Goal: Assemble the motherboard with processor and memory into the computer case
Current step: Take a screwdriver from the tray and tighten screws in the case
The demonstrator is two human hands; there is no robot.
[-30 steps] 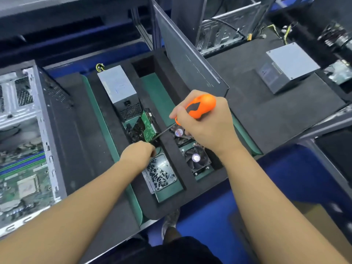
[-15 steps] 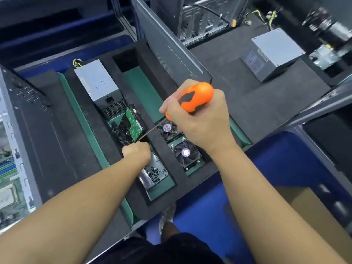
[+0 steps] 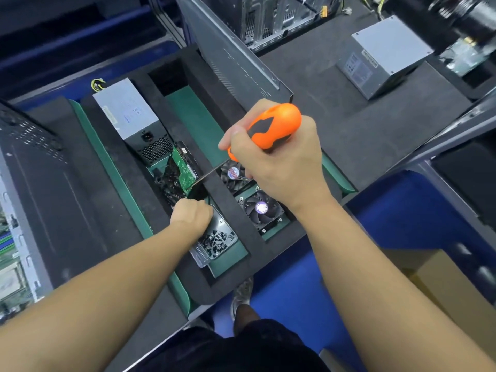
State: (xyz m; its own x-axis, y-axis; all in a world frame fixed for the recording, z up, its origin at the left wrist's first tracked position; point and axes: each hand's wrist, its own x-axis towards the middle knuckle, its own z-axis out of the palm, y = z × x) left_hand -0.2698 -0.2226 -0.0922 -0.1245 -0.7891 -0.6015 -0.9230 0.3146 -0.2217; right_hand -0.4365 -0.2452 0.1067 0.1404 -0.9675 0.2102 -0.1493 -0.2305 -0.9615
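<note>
right hand (image 3: 279, 170) gripping screwdriver (image 3: 277, 126), tip near screws (image 3: 217, 241)

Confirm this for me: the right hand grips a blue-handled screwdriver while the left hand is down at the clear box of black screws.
One detail is wrong: the handle of the screwdriver is orange, not blue, as the head view shows. The rest stands: the right hand grips it, and the left hand is down at the clear box of black screws.

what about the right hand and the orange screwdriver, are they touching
Touching: the head view shows the right hand with its fingers curled round the handle of the orange screwdriver.
</note>
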